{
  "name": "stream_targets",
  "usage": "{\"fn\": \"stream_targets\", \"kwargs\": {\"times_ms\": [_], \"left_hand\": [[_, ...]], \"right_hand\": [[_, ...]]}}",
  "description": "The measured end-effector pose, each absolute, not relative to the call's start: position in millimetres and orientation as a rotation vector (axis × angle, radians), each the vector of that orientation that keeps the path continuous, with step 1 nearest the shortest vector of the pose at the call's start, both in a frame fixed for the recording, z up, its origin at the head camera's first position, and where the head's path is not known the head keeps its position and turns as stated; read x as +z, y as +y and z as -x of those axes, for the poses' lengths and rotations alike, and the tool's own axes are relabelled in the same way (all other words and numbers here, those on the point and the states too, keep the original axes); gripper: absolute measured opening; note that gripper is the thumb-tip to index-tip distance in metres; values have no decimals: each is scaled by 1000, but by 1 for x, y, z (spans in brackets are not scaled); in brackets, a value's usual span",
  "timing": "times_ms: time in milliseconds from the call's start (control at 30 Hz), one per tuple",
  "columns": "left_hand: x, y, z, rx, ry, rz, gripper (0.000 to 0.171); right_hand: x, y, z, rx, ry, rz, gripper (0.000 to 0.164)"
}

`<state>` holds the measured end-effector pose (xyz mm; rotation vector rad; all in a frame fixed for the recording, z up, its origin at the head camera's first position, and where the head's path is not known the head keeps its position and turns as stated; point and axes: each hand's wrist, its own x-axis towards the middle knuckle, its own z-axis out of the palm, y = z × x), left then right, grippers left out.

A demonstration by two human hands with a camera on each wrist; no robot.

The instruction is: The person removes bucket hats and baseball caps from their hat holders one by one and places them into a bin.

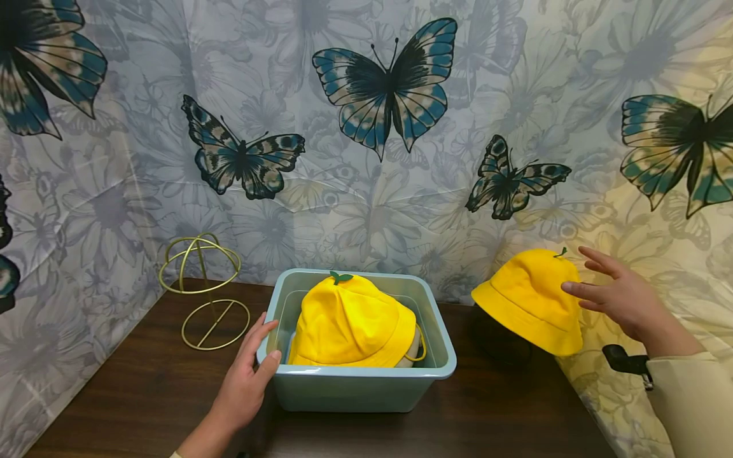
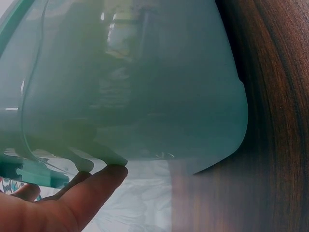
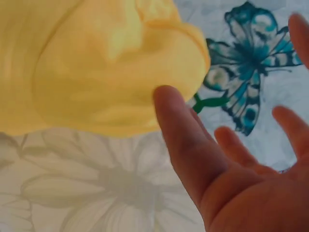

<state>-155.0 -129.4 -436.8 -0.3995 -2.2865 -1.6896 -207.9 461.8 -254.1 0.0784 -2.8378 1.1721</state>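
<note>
A pale blue-green plastic bin point(image 1: 355, 388) stands on the dark wooden table, holding a yellow bucket hat point(image 1: 349, 324) with a green leaf tip and a yellow cord. My left hand point(image 1: 243, 375) rests against the bin's left side near the front corner, its fingertips touching the outer wall point(image 2: 145, 87) in the left wrist view. Further right, a second yellow hat point(image 1: 529, 299) sits tilted, its brim raised above the table; what bears it is hidden in shadow. Beside its crown is my right hand point(image 1: 618, 299), fingers spread and gripping nothing; whether a fingertip touches the cloth is unclear.
A gold wire stand point(image 1: 209, 292) with a domed top and round base stands at the back left of the table point(image 1: 143, 381). Behind everything hangs a butterfly-print cloth point(image 1: 372, 210), also along both sides. A black strap piece point(image 1: 627, 362) is at the right wrist.
</note>
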Motion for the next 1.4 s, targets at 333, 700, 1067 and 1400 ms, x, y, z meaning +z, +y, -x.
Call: {"fn": "stream_targets", "kwargs": {"times_ms": [333,700,1067,1400], "left_hand": [[-436,-130,154,-1681,-2274,395,45],[-435,-130,154,-1669,-2292,399,45],[-434,-130,154,-1685,-2265,419,44],[-436,-130,154,-1673,-2257,423,44]], "right_hand": [[-256,470,226,1038,-3000,-78,104],[-267,481,239,959,-3013,-61,93],[-272,481,245,761,-3007,-32,75],[-277,477,243,759,-2977,14,48]]}}
